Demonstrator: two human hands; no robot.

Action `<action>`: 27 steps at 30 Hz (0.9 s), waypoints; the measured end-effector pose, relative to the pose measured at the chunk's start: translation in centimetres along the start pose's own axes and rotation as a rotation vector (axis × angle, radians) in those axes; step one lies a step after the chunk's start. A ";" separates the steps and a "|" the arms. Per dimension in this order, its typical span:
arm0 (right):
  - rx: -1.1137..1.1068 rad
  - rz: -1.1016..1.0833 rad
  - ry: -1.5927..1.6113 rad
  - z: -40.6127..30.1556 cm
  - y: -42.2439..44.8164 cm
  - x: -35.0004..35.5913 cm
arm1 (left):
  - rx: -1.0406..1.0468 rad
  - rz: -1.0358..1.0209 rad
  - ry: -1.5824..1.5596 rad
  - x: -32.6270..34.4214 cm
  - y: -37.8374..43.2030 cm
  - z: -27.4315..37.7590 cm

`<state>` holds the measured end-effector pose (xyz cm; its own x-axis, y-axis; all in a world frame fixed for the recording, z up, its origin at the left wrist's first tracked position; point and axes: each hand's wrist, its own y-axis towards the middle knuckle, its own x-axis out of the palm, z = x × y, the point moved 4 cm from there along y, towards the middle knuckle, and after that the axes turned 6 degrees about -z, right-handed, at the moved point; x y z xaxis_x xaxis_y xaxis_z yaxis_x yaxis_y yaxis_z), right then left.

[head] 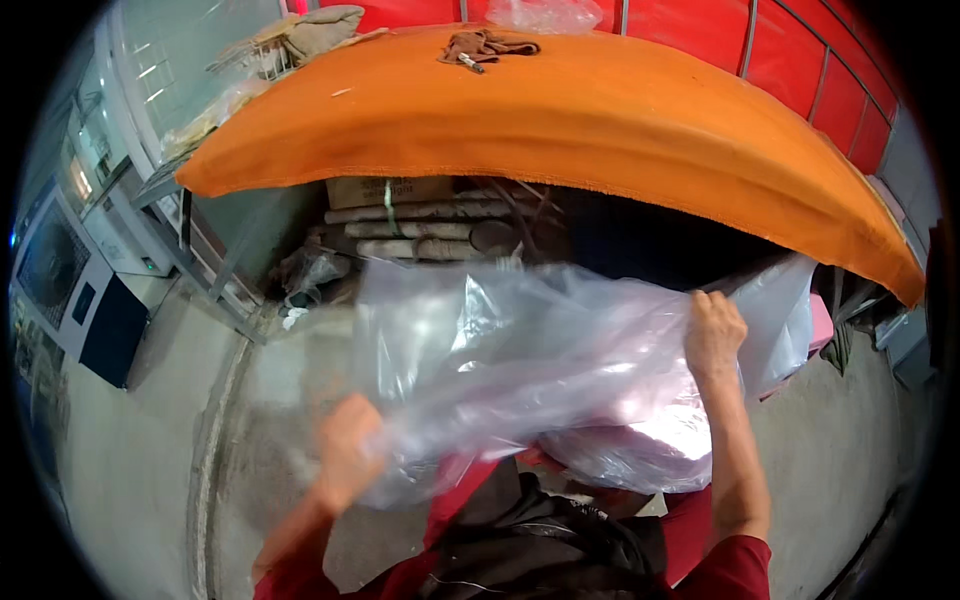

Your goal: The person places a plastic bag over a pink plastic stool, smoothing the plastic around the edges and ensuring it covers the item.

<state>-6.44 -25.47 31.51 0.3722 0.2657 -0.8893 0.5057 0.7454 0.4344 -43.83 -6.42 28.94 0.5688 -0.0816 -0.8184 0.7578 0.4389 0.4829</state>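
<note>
A large clear plastic bag or sheet (pixel 480 352) is stretched out between both hands in front of my lap. My left hand (pixel 351 442), blurred, grips its lower left part. At the upper right, my right hand (pixel 716 334) is closed on the plastic, knuckles up. More translucent plastic (pixel 776 330) hangs to the right of that hand. Below the stretched film, close to my knees, sits a shiny plastic-wrapped pinkish bundle (pixel 637 450); what is inside it cannot be made out. A pink object (pixel 819 322) shows partly behind the plastic on the right.
An orange cloth (pixel 525 112) covers the table ahead, with a brown rag (pixel 487 46) and a marker pen (pixel 471 63) on top. Rolled tubes (pixel 420 229) and a cardboard box (pixel 390 193) lie underneath. A metal frame leg (pixel 225 300) stands left, beyond it a machine cabinet (pixel 82 285).
</note>
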 end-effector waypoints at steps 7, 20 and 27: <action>-0.021 -1.090 1.104 -16.0 -6.6 -3.4 | -0.655 0.212 -0.351 1.0 -7.3 -20.8; -0.383 -0.534 0.832 -12.4 -3.7 -2.8 | -0.418 -0.101 0.331 2.0 0.2 -12.4; -0.001 0.141 0.297 -3.0 2.5 -5.9 | -0.527 0.119 0.082 -4.4 5.5 -11.2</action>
<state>-9.70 -23.30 37.42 0.1955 0.5331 -0.8231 0.4644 0.6889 0.5565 -45.76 6.35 31.73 0.5981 0.0571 -0.7994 0.4148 0.8315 0.3697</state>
